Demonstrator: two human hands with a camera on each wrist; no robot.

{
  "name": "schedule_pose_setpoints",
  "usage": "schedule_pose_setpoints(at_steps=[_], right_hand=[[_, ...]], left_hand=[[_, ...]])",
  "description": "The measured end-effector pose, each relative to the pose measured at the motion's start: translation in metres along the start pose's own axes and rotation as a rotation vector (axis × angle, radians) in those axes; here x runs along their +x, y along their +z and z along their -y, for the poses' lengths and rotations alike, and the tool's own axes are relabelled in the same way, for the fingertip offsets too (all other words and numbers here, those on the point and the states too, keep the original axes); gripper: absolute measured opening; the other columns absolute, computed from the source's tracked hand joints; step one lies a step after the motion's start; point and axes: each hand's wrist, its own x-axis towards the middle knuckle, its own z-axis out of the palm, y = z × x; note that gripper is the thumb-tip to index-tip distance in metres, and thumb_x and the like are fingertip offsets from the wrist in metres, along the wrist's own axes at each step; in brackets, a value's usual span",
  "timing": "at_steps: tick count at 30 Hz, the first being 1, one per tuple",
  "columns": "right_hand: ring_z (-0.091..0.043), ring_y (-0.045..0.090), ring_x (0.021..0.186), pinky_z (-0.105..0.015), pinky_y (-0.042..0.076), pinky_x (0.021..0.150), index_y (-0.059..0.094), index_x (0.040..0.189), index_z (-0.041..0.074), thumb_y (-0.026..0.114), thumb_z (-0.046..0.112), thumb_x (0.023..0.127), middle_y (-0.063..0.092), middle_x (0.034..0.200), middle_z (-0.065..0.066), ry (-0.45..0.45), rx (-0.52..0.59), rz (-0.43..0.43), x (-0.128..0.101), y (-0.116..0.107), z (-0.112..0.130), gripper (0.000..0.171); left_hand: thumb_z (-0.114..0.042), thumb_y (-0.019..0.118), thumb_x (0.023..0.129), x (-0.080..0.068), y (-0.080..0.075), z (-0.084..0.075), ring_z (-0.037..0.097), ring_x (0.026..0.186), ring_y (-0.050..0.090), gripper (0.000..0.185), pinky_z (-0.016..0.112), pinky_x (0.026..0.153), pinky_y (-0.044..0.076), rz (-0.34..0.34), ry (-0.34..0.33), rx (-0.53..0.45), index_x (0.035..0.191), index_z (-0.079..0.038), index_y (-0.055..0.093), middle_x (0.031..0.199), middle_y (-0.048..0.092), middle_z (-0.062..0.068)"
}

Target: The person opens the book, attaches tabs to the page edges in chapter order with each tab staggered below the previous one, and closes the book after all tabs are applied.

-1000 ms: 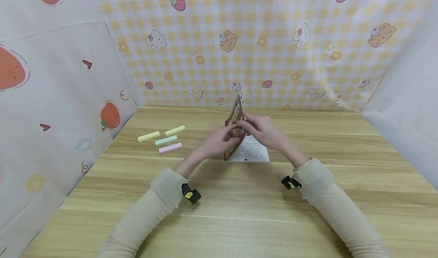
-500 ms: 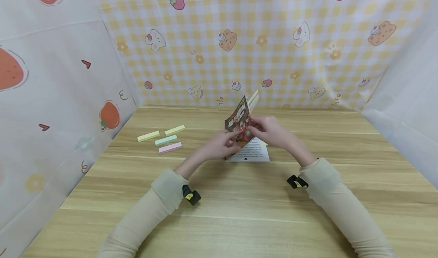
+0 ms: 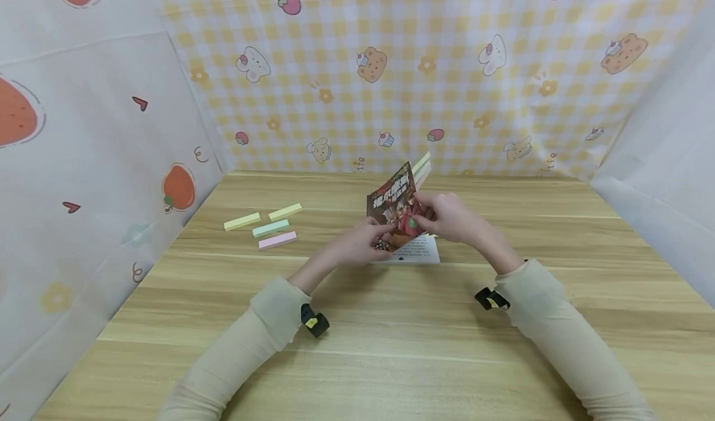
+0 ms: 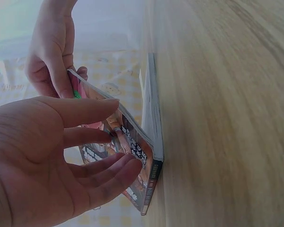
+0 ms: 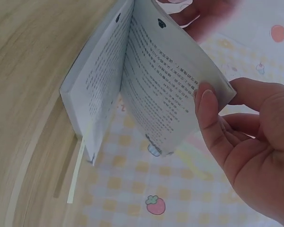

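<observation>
A small paperback book [image 3: 384,206] with a dark illustrated cover stands partly opened. Its lower pages [image 3: 420,254] lie on the table and its front part is raised at a slant. My right hand [image 3: 454,218] pinches the outer edge of that raised part, thumb on the printed page in the right wrist view. Against the cover, near the spine, my left hand [image 3: 357,243] rests with loosely bent fingers. Pale yellow and pink paper strips [image 3: 422,167] stick out past the top of the raised pages. Another thin strip [image 5: 76,172] hangs from the lower pages.
To the left of the book lie several pads of sticky notes: two yellow [image 3: 242,221], a green [image 3: 271,228] and a pink [image 3: 277,241]. Beneath everything is a wooden table [image 3: 368,359]. A yellow checked cloth [image 3: 447,104] hangs behind it.
The raised part of the book has come down to the right with my right hand, showing more of the cover. My left hand stays at the cover, slightly lower.
</observation>
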Motion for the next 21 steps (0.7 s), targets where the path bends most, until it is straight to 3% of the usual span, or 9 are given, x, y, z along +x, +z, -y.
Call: schedule_pose_setpoints(at_steps=[9,21], right_hand=[[-0.014,0.065,0.067,-0.031,0.056,0.06,0.06,0.086,0.005,0.071,0.005,0.093,0.067,0.074,-0.003,0.089,-0.004,0.04,-0.01,0.006,-0.006,0.013],[-0.011,0.049,0.058,-0.028,0.043,0.055,0.056,0.08,0.008,0.073,0.01,0.092,0.056,0.068,0.0,0.123,-0.054,0.119,-0.018,0.012,-0.014,0.021]], left_hand=[[-0.02,0.073,0.093,-0.002,0.004,-0.003,0.034,0.118,0.054,0.062,0.048,0.102,0.048,0.028,-0.036,-0.015,0.148,-0.004,0.049,0.137,0.047,0.024],[-0.016,0.076,0.091,-0.002,0.009,0.003,0.033,0.12,0.053,0.057,0.047,0.104,0.046,0.021,-0.03,0.021,0.143,-0.004,0.056,0.135,0.048,0.022]])
